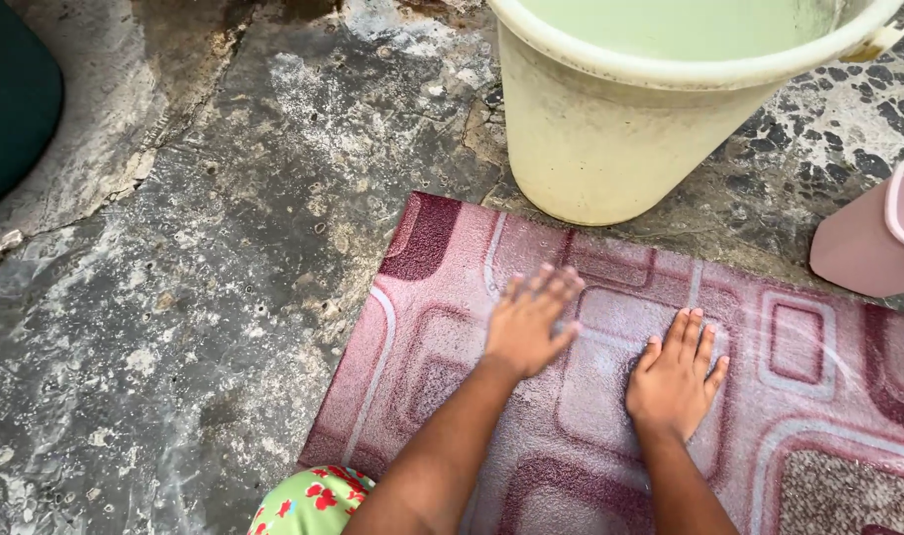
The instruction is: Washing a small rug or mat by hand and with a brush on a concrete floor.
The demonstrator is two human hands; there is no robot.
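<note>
A wet maroon and pink patterned mat lies flat on the concrete ground. Both my palms press down on its middle. My left hand is flat with fingers spread and slightly blurred, toward the mat's far side. My right hand rests flat beside it, fingers together, pointing away from me. Neither hand holds anything.
A cream plastic bucket filled with water stands just beyond the mat's far edge. A pink plastic container sits at the right edge. A dark green object is at the upper left. Wet, cracked concrete surrounds the mat. My floral clothing shows at the bottom.
</note>
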